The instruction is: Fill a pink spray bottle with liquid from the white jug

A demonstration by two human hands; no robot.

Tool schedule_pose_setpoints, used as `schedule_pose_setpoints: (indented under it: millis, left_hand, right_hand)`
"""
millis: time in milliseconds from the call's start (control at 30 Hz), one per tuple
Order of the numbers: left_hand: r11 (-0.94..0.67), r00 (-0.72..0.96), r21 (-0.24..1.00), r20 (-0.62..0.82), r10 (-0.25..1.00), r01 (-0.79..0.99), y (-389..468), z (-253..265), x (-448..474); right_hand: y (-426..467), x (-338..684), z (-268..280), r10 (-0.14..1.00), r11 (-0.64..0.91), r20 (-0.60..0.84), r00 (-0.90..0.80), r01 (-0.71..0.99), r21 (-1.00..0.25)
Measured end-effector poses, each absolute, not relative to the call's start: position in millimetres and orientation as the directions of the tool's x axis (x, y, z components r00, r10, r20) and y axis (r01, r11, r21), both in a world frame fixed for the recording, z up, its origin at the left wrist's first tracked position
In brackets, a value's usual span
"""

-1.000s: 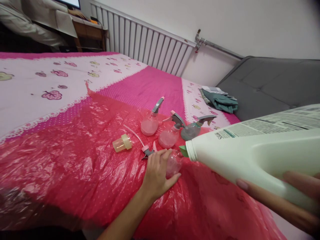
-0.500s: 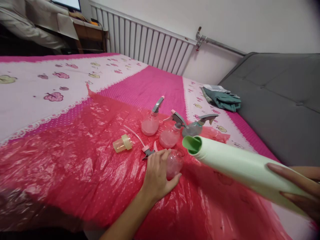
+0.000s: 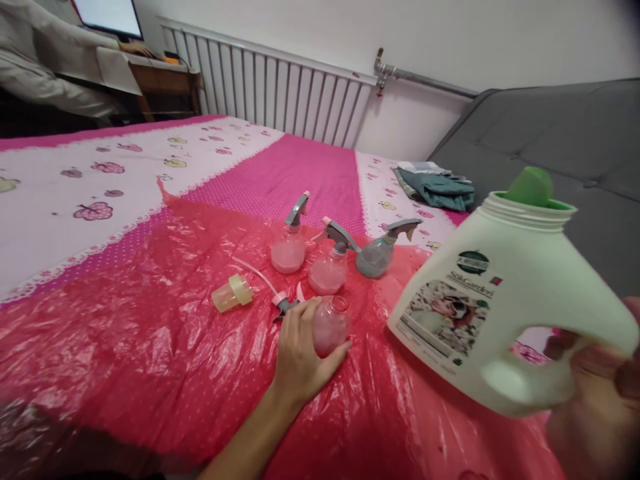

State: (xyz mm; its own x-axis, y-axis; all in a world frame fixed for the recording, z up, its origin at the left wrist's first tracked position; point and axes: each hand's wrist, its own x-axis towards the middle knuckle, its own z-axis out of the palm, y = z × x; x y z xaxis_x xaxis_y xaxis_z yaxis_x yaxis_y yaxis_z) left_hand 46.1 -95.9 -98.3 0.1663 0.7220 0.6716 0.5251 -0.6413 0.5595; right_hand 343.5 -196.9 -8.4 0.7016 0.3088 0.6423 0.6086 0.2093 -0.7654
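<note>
My left hand (image 3: pixel 303 347) is closed around an open clear spray bottle (image 3: pixel 331 328) standing on red plastic sheeting. Its spray head (image 3: pixel 285 303), with a thin dip tube, lies just behind that hand. On the right, my right hand (image 3: pixel 595 393) grips the handle of a pale green detergent jug (image 3: pixel 480 300), held upright above the sheeting with its green spout uncovered. Behind the open bottle are three spray bottles with grey heads on: one at the left (image 3: pixel 289 252), one in the middle (image 3: pixel 329 270) and one greyish (image 3: pixel 375 257) at the right.
A yellowish translucent cap (image 3: pixel 233 293) lies on its side on the red sheeting (image 3: pixel 125 347). Folded clothes (image 3: pixel 435 187) rest beside the grey headboard (image 3: pixel 560 147). A radiator (image 3: pixel 270 80) lines the wall. Another person's arm (image 3: pixel 75 30) reaches to a desk at the far left.
The jug has swung from tilted, mouth towards the open bottle, to upright, moving right with my right hand. My left hand still holds the bottle, and the whole view has shifted slightly.
</note>
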Motion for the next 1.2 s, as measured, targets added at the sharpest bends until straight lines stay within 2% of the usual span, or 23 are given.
schedule_pose_setpoints:
  millis: [67,200,333,433,467,567,700,867,967,1067,1200]
  left_hand:
    - [-0.65,0.18,0.545,0.677,0.714,0.529,-96,-99,46]
    - [-0.636,0.238,0.551,0.625,0.743,0.54,-96,-98,46]
    - [-0.604,0.239,0.547,0.594,0.768,0.58,-96,-97,48]
    - [-0.589,0.24,0.527,0.586,0.774,0.612,-97,-97,49]
    - [-0.584,0.237,0.522,0.585,0.775,0.621,-97,-97,49]
    - [-0.564,0.226,0.523,0.574,0.787,0.639,-97,-96,49]
    - [-0.543,0.222,0.522,0.555,0.802,0.658,-96,-97,48]
    - [-0.546,0.167,0.494,0.619,0.767,0.677,-96,-101,43]
    - [-0.572,0.123,0.547,0.649,0.751,0.612,-96,-104,39]
    - [-0.564,0.028,0.652,0.641,0.767,0.507,-95,-104,37]
    - [-0.453,-0.178,0.845,0.511,0.841,0.284,-91,-93,34]
  right_hand:
    - [-189,331,-17,0.363,0.23,0.639,0.678,0.599,-0.767]
    - [-181,312,-46,0.341,0.208,0.588,0.734,0.551,-0.808]
    - [-181,299,-72,0.42,0.124,0.549,0.723,0.553,-0.824]
    - [-184,294,-80,0.36,-0.012,0.576,0.734,0.621,-0.784]
    - [-185,294,-82,0.375,-0.038,0.579,0.724,0.636,-0.771]
    - [-189,298,-91,0.404,-0.046,0.544,0.735,0.611,-0.791]
    - [-191,303,-104,0.346,-0.106,0.509,0.788,0.572,-0.813]
    - [-190,306,-111,0.367,-0.082,0.472,0.802,0.533,-0.842]
    - [-189,308,-113,0.368,-0.079,0.454,0.811,0.514,-0.854]
    - [-189,309,-114,0.362,-0.093,0.456,0.813,0.518,-0.85]
    - [-189,310,-114,0.375,-0.103,0.45,0.811,0.518,-0.849]
